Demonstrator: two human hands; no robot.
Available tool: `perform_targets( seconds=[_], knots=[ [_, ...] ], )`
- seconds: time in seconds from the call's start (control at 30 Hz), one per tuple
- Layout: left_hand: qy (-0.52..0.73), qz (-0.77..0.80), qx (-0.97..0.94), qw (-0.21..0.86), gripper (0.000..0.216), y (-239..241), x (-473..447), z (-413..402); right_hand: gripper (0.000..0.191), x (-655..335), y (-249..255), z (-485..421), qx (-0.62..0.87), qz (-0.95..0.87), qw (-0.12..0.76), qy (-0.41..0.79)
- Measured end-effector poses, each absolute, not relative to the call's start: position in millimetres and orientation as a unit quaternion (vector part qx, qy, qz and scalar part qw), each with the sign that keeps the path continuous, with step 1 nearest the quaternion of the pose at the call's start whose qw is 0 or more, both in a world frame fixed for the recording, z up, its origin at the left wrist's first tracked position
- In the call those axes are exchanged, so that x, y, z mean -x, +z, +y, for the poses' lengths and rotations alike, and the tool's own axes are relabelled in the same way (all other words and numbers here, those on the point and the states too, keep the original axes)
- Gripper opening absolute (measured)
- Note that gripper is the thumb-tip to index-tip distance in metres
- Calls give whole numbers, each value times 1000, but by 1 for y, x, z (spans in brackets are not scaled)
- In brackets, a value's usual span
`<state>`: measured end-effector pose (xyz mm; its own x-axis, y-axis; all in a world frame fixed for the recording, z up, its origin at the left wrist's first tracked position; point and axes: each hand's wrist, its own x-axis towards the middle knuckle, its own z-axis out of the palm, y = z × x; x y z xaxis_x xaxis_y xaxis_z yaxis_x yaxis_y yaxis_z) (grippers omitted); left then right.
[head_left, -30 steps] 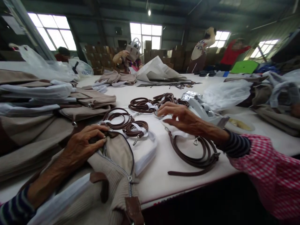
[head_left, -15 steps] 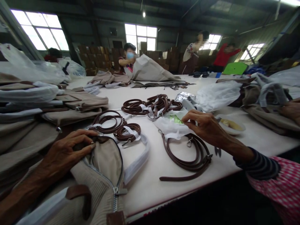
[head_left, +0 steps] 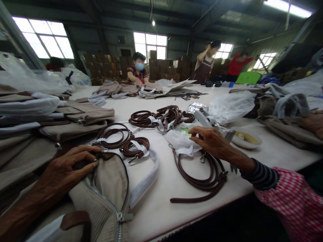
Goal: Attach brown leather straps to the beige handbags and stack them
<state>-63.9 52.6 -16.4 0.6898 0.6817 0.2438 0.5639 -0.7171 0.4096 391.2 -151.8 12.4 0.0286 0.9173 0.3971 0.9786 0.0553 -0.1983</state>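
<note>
My left hand (head_left: 68,168) presses on the open mouth of a beige knit bag (head_left: 106,195) with a zipper, at the near left of the white table (head_left: 161,191). My right hand (head_left: 212,141) pinches a crumpled white plastic wrapper (head_left: 180,139) that lies over the end of a loose brown leather strap (head_left: 199,174). Two coiled brown straps (head_left: 121,139) wrapped in white tape lie between my hands. A further pile of coiled straps (head_left: 161,117) sits behind them.
Stacked beige bags (head_left: 75,116) fill the left side. A tape dispenser (head_left: 205,118), a plastic bag (head_left: 230,104) and a small dish (head_left: 246,139) lie to the right. A masked person (head_left: 137,70) sits at the far end; two people (head_left: 222,64) stand behind.
My right hand drew back from the far strap pile to the white wrapper and closed its fingers on it. My left hand stayed on the bag. The person at the far end lowered a bag.
</note>
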Motion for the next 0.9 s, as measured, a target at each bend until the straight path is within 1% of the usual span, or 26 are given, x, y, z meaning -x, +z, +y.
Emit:
perform_targets(
  seconds=[0.03, 0.1, 0.2, 0.3, 0.4, 0.53, 0.67, 0.8, 0.9],
  knots=[
    [187, 346, -907, 152, 34, -17, 64, 53, 11, -389, 12, -150, 676, -700, 217, -73],
    [182, 350, -907, 149, 35, -16, 63, 52, 8, -385, 11, -146, 670, -715, 185, -80],
    [191, 359, -901, 151, 35, -12, 57, 47, 13, -381, 6, -143, 678, -714, 139, -111],
    [217, 370, -889, 161, 37, -11, 52, 42, 19, -379, 2, -142, 673, -716, 136, -130],
    [235, 376, -880, 169, 39, -16, 52, 42, 18, -381, -2, -145, 661, -721, 139, -152],
    [249, 356, -887, 155, 37, -28, 58, 51, 18, -382, -8, -153, 636, -723, 159, -216],
    [264, 335, -893, 144, 34, -36, 61, 57, 16, -376, -10, -169, 570, -748, 198, -278],
    [267, 338, -891, 144, 30, -36, 60, 55, 10, -359, -6, -194, 533, -760, 236, -287],
    [268, 342, -888, 151, 30, -31, 57, 51, 14, -342, -3, -218, 521, -768, 265, -263]
  ],
)
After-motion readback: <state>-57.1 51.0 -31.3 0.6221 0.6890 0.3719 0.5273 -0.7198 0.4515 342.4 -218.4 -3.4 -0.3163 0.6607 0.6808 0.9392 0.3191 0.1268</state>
